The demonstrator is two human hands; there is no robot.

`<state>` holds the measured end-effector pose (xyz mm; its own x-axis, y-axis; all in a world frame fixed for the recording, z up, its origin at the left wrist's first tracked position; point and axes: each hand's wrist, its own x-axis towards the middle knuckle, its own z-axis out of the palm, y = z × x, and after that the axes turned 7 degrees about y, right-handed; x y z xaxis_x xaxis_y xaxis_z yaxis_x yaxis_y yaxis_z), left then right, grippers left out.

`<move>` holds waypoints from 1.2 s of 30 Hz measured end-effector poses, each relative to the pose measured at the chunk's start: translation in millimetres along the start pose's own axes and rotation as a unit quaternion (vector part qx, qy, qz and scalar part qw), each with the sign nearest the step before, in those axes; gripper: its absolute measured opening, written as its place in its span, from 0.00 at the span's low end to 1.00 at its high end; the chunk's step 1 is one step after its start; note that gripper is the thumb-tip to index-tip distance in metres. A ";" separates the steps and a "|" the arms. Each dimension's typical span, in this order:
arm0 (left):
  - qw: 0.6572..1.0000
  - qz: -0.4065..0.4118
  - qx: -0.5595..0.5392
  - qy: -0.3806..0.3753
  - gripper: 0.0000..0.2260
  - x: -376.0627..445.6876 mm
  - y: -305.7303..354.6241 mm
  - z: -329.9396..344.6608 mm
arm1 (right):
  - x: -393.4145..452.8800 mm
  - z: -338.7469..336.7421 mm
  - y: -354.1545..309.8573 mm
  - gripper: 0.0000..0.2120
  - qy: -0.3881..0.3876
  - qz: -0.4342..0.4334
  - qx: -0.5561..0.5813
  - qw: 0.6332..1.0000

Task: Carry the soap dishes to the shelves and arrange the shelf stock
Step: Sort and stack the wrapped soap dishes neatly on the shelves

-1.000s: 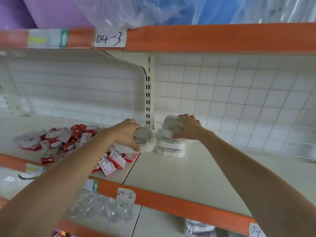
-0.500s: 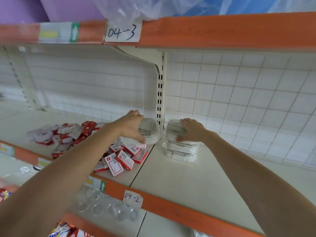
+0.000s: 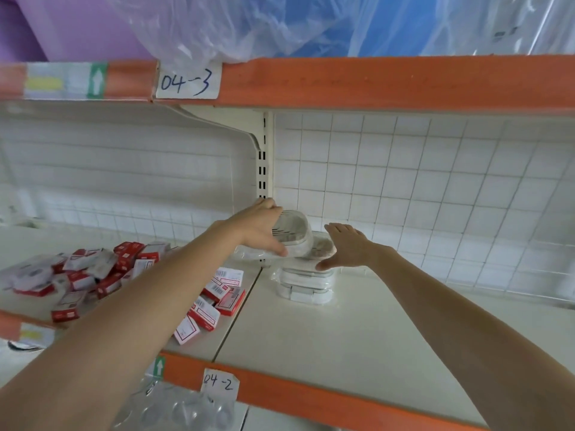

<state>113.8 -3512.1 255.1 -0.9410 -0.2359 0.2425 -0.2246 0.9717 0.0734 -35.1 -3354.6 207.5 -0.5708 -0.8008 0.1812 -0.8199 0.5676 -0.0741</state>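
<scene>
Head view. Step in hand, as I judge it: stacking soap dishes at the back of the shelf point(image 3: 357, 331), beside the slotted upright point(image 3: 264, 169).

My left hand point(image 3: 259, 227) grips one wrapped dish point(image 3: 294, 233), fingers over its far rim and thumb under the near edge. The dish is tilted, its ribbed face turned toward me, held up off the shelf. It hangs just left of and above the stack point(image 3: 306, 283).

My right hand point(image 3: 347, 247) is released, fingers straight and spread, palm facing left. The thumb rests against the stack's top right edge; whether the fingers touch the top dish I cannot tell. It holds nothing.

The stack sits on the right shelf panel, near the back grid point(image 3: 435, 188), close to the seam between panels. Several flat white dishes in clear wrap; exact count not readable.

Left of the seam: a loose heap of red boxes point(image 3: 124, 275), some spilling toward the near edge. Not sorted.

Next move, my reading: level the held dish, bring it right over the stack and set it down square, with the right hand steadying the pile. The slick wrap may let the layers slide, so lower it gently. The boxes are left to tidy.
</scene>
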 end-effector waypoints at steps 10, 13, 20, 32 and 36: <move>0.998 0.054 -0.003 -0.015 0.42 50.2 33.9 9.9 | -38.8 -16.8 42.2 0.42 -0.016 0.083 0.003 0.996; 0.998 0.058 -0.004 -0.032 0.42 60.2 35.4 14.0 | -46.5 -17.3 51.6 0.41 -0.022 0.105 0.013 0.994; 0.996 0.045 -0.031 -0.071 0.39 65.1 32.1 19.7 | -58.5 -10.1 60.4 0.35 -0.042 0.132 -0.019 0.990; 0.995 0.076 -0.024 -0.056 0.45 49.7 40.4 16.1 | -78.9 -5.0 56.4 0.30 -0.069 0.140 -0.037 0.987; 0.988 0.149 0.007 0.043 0.37 14.6 52.8 13.8 | -101.4 -2.7 42.2 0.31 -0.072 0.127 -0.056 0.988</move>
<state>84.7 -3464.0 249.1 -0.9410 0.0604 0.3329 0.0546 0.9982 -0.0267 -11.7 -3248.8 188.6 -0.7639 -0.6447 0.0284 -0.6447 0.7644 0.0120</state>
